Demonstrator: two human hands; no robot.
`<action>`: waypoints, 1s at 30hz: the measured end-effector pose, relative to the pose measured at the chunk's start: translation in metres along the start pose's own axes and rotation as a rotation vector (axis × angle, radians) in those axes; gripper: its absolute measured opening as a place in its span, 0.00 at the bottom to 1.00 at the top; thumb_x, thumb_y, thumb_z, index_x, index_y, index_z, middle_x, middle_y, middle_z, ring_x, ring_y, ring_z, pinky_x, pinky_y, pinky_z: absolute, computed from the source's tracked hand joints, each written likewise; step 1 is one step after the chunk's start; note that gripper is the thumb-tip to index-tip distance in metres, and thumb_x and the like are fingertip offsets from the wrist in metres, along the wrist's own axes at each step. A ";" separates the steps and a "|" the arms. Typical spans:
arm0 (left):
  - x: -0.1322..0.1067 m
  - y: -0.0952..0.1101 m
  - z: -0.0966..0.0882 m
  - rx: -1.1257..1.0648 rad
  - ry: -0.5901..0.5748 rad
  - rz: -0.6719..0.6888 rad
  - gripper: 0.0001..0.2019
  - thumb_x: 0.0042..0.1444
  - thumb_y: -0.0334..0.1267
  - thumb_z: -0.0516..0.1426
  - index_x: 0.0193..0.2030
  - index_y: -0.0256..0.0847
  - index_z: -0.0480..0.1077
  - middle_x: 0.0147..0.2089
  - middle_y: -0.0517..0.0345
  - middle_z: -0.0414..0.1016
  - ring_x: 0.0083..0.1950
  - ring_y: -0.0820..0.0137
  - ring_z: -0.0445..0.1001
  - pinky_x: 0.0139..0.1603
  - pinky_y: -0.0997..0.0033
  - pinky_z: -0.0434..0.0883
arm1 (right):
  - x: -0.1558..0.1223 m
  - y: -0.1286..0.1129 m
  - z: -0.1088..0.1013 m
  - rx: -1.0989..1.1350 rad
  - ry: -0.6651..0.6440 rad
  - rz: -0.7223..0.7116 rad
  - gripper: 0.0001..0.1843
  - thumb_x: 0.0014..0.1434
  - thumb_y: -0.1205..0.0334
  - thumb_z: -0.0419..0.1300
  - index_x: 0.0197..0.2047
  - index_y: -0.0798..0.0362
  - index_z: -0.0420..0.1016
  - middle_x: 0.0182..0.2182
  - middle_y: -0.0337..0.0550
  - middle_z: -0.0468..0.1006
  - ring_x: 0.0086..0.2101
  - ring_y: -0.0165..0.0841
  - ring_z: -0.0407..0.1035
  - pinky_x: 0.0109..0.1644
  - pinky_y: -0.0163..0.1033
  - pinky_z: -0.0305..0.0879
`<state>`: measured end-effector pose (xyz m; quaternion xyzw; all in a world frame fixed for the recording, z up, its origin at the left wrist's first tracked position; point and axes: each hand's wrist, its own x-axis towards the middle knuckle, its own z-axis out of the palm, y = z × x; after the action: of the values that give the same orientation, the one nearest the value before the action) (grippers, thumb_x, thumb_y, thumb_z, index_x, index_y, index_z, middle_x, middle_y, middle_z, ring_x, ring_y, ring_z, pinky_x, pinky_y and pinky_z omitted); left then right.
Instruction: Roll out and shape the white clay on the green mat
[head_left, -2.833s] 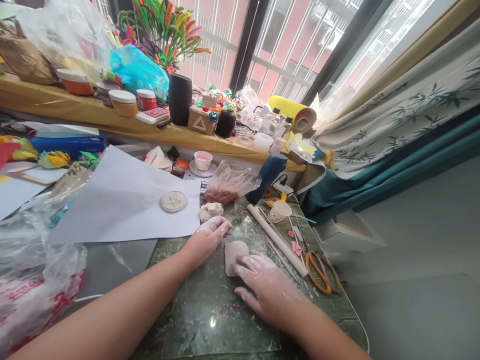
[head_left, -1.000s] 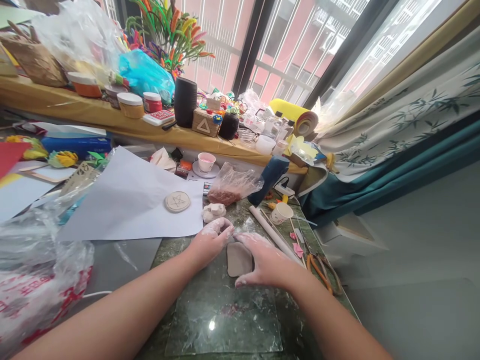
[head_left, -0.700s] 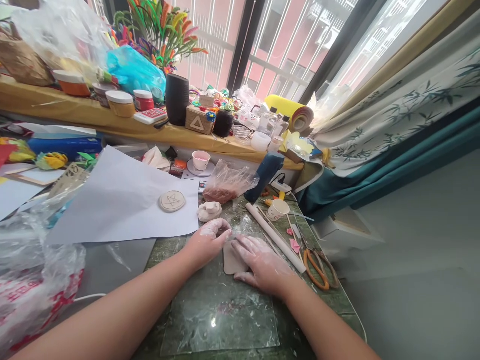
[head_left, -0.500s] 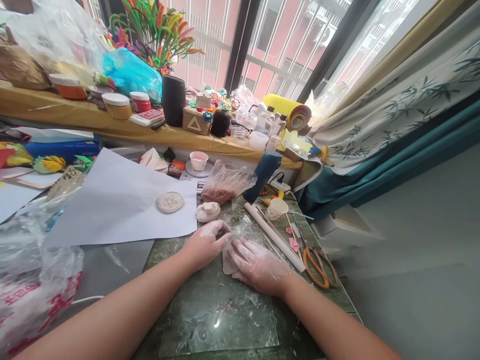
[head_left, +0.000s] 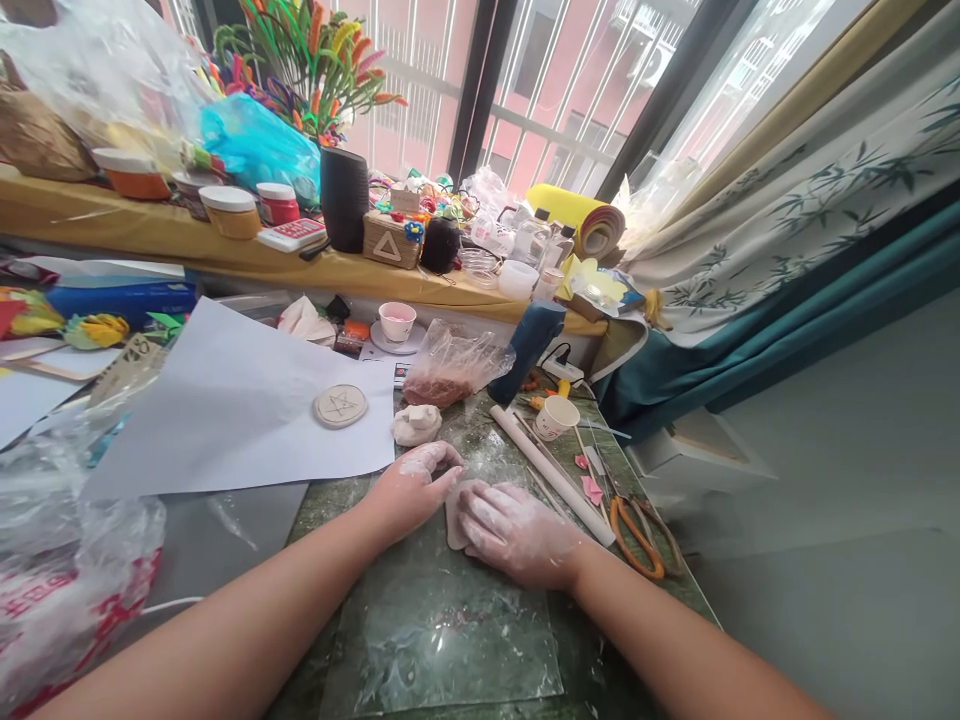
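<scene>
chalky right hand (head_left: 517, 530) over smooth flat clay slab (head_left: 454, 530), fingers' grip unclear; left hand (head_left: 416, 490), fingers curved, parted.

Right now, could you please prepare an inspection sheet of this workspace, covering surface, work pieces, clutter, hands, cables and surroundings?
Surface: green table, see-through sheet with white smears.
Work pieces: flat clay piece, partly covered by right hand; star-marked disc on white paper.
Clutter: paper cup, thick stick and scissors to the right; jars on windowsill.
Hands: both whitened; left hand curled, contents not visible.
Cables: black plug at power strip.
Surroundings: window ahead, curtain at right.
</scene>
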<state>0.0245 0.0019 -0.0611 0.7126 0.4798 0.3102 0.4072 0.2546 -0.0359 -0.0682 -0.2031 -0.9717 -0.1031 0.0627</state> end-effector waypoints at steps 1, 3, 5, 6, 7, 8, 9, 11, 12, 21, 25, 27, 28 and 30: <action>0.000 0.000 0.000 0.007 0.004 0.005 0.09 0.62 0.44 0.56 0.43 0.45 0.75 0.44 0.57 0.80 0.48 0.60 0.77 0.52 0.63 0.70 | -0.002 -0.001 0.002 -0.020 0.023 -0.027 0.19 0.71 0.61 0.55 0.61 0.59 0.71 0.57 0.65 0.76 0.57 0.51 0.72 0.52 0.55 0.72; 0.000 -0.001 0.001 0.023 0.008 0.020 0.09 0.62 0.44 0.57 0.42 0.45 0.75 0.44 0.57 0.81 0.48 0.59 0.77 0.52 0.63 0.69 | -0.004 -0.003 0.005 -0.039 0.051 -0.024 0.18 0.70 0.61 0.55 0.60 0.58 0.71 0.57 0.64 0.77 0.56 0.50 0.72 0.50 0.54 0.73; 0.000 -0.001 0.001 0.029 0.005 0.028 0.09 0.62 0.44 0.56 0.42 0.45 0.75 0.44 0.57 0.80 0.48 0.59 0.77 0.53 0.63 0.69 | -0.004 -0.003 0.005 -0.037 0.061 0.017 0.19 0.70 0.55 0.56 0.58 0.57 0.72 0.57 0.63 0.77 0.56 0.50 0.72 0.51 0.53 0.73; 0.000 -0.001 0.000 0.027 0.000 0.027 0.09 0.63 0.44 0.56 0.42 0.45 0.75 0.44 0.57 0.80 0.48 0.59 0.77 0.52 0.63 0.69 | -0.003 -0.002 0.004 -0.036 0.065 0.033 0.20 0.70 0.53 0.56 0.57 0.57 0.73 0.57 0.63 0.77 0.56 0.50 0.72 0.51 0.52 0.73; 0.000 0.000 0.000 0.023 -0.004 0.022 0.09 0.63 0.44 0.56 0.42 0.45 0.75 0.44 0.57 0.80 0.48 0.60 0.77 0.52 0.63 0.69 | -0.002 -0.001 0.003 -0.040 0.074 0.035 0.20 0.70 0.52 0.56 0.57 0.58 0.73 0.56 0.62 0.78 0.56 0.50 0.72 0.50 0.51 0.74; 0.000 0.000 -0.001 0.019 -0.009 0.014 0.10 0.63 0.45 0.55 0.42 0.45 0.75 0.43 0.57 0.80 0.47 0.60 0.77 0.52 0.63 0.69 | -0.001 -0.001 0.002 -0.049 0.087 0.022 0.19 0.70 0.53 0.56 0.56 0.58 0.73 0.55 0.61 0.78 0.54 0.49 0.73 0.49 0.50 0.74; 0.000 0.001 -0.001 0.015 -0.013 0.004 0.10 0.64 0.45 0.55 0.42 0.45 0.75 0.43 0.57 0.80 0.47 0.60 0.77 0.51 0.63 0.69 | 0.001 0.000 0.000 -0.056 0.099 -0.004 0.17 0.70 0.56 0.57 0.55 0.58 0.74 0.52 0.60 0.80 0.51 0.48 0.75 0.46 0.49 0.74; 0.000 0.003 -0.003 0.009 -0.021 -0.013 0.11 0.64 0.46 0.55 0.42 0.45 0.75 0.42 0.57 0.79 0.46 0.60 0.77 0.50 0.64 0.69 | 0.003 0.000 -0.003 -0.044 0.135 -0.025 0.12 0.69 0.64 0.56 0.52 0.57 0.75 0.43 0.55 0.82 0.41 0.43 0.77 0.39 0.46 0.73; -0.001 0.004 -0.004 0.002 -0.028 -0.019 0.12 0.65 0.47 0.54 0.42 0.45 0.75 0.42 0.57 0.80 0.46 0.60 0.76 0.49 0.64 0.69 | 0.003 0.000 -0.004 -0.009 0.158 0.010 0.10 0.68 0.65 0.56 0.49 0.56 0.76 0.39 0.52 0.82 0.36 0.41 0.76 0.37 0.45 0.72; -0.005 -0.001 -0.003 -0.333 -0.138 0.046 0.21 0.55 0.47 0.65 0.54 0.45 0.72 0.52 0.53 0.79 0.54 0.59 0.76 0.56 0.63 0.71 | 0.019 -0.003 -0.008 0.925 0.667 1.062 0.12 0.65 0.52 0.61 0.44 0.52 0.76 0.35 0.43 0.81 0.33 0.36 0.75 0.35 0.39 0.72; -0.001 0.001 -0.001 -0.523 -0.134 -0.069 0.18 0.49 0.46 0.68 0.43 0.40 0.73 0.40 0.56 0.78 0.41 0.64 0.76 0.42 0.68 0.72 | 0.029 -0.008 -0.008 1.262 0.661 1.146 0.20 0.65 0.45 0.58 0.48 0.54 0.74 0.39 0.48 0.82 0.33 0.39 0.77 0.31 0.40 0.73; 0.000 0.005 -0.001 -0.602 -0.104 -0.148 0.17 0.47 0.47 0.68 0.38 0.39 0.73 0.35 0.59 0.75 0.36 0.68 0.73 0.36 0.71 0.69 | 0.026 -0.012 -0.011 1.088 0.649 1.096 0.21 0.67 0.47 0.57 0.54 0.54 0.73 0.47 0.53 0.81 0.42 0.43 0.78 0.40 0.46 0.77; 0.000 0.007 -0.001 -0.634 -0.094 -0.177 0.18 0.47 0.48 0.69 0.37 0.39 0.72 0.34 0.60 0.75 0.35 0.69 0.72 0.35 0.72 0.68 | 0.023 -0.014 -0.014 0.922 0.635 1.023 0.22 0.67 0.50 0.57 0.58 0.53 0.71 0.52 0.55 0.79 0.49 0.46 0.76 0.48 0.51 0.76; -0.002 0.012 -0.002 -0.687 -0.102 -0.240 0.20 0.45 0.49 0.70 0.36 0.38 0.72 0.33 0.61 0.74 0.33 0.70 0.71 0.32 0.73 0.66 | 0.015 -0.017 -0.020 0.569 0.537 0.773 0.28 0.65 0.56 0.60 0.67 0.51 0.65 0.63 0.57 0.70 0.62 0.50 0.66 0.63 0.60 0.66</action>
<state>0.0276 -0.0017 -0.0494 0.4877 0.4068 0.3672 0.6796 0.2360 -0.0501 -0.0497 -0.4867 -0.7658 0.1460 0.3943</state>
